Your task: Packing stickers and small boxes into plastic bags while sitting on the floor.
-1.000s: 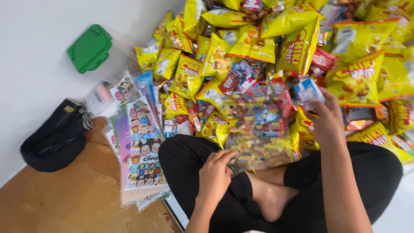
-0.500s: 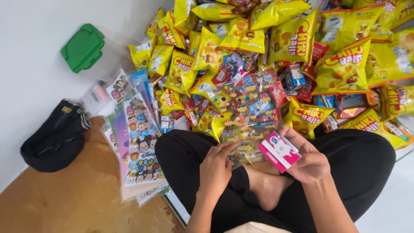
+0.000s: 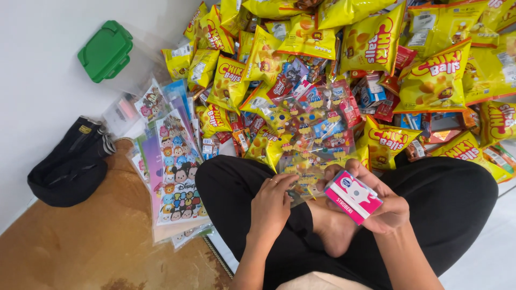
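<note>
Right hand (image 3: 384, 207): fingers curled around a small pink-and-white drink carton (image 3: 352, 196), held above the lap. Left hand (image 3: 273, 200): fingers pinching the near edge of a clear plastic bag (image 3: 312, 137) of mixed snacks, just left of the carton. Risk: the slack bag mouth could fold shut and the carton catch on it, spilling snacks toward the yellow snack packets (image 3: 376, 45) beyond both hands.
</note>
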